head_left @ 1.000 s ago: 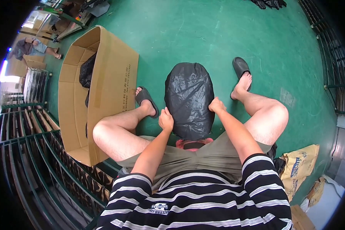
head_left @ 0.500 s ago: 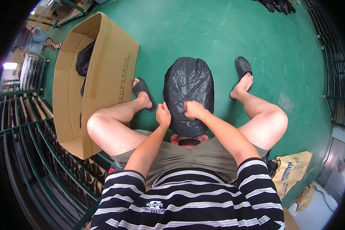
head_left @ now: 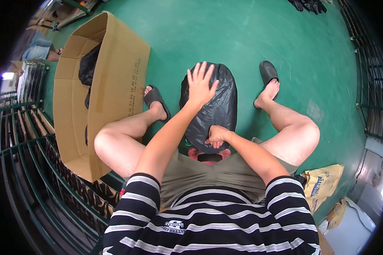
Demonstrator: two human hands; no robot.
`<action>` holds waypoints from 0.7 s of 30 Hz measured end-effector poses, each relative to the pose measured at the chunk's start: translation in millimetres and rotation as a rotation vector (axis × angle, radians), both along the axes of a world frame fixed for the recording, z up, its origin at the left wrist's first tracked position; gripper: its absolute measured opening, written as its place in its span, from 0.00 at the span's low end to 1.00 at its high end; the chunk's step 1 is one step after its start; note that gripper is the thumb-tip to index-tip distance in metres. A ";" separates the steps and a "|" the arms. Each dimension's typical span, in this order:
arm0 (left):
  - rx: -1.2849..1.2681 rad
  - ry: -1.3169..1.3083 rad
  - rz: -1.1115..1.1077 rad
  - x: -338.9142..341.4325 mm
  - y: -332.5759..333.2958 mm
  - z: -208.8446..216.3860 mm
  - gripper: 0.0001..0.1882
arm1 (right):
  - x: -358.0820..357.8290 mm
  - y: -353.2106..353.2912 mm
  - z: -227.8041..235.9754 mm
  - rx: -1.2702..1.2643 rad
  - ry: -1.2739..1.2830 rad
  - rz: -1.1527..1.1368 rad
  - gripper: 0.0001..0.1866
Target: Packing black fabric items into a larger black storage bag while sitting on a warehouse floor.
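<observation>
An oval bundle in black plastic [head_left: 223, 100] lies between my legs, its wrap smooth and shiny. My left hand [head_left: 201, 87] is open, fingers spread, with the palm down over the bundle's far left part. On its near end, my right hand [head_left: 218, 133] is closed, its fingers curled in against the plastic; whether they pinch a bit of it is hidden. A pinkish-red piece with a dark opening [head_left: 194, 154] shows under the bundle's near edge, close to my shorts. Most of that piece is covered.
A tall cardboard box [head_left: 119, 80] stands at my left knee, with black bundles [head_left: 89, 66] inside. Dark green metal racks [head_left: 19, 148] fill the left. A yellowish paper sack [head_left: 325, 182] lies at right on the green floor [head_left: 242, 29]. Another person [head_left: 36, 44] is at the far left.
My left hand has gone from the bundle's near left side to its far part and spread its fingers. The right hand has shifted slightly nearer to me.
</observation>
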State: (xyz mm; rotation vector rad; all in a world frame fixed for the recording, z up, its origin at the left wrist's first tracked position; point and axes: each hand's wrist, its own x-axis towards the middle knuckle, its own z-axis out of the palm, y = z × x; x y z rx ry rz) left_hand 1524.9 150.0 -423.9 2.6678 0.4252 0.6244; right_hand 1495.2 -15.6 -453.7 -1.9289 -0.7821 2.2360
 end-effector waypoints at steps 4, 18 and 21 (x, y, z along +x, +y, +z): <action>0.164 0.289 -0.057 4.5 3.3 -47.4 0.35 | -0.7 4.9 6.6 0.028 -0.009 0.003 0.16; 0.096 0.285 -0.125 -9.3 -18.1 -36.2 0.38 | 13.0 8.1 26.4 -0.021 -0.058 0.023 0.15; 0.089 0.283 -0.126 -9.6 -18.7 -36.4 0.38 | 10.7 7.3 23.6 -0.014 -0.063 -0.007 0.17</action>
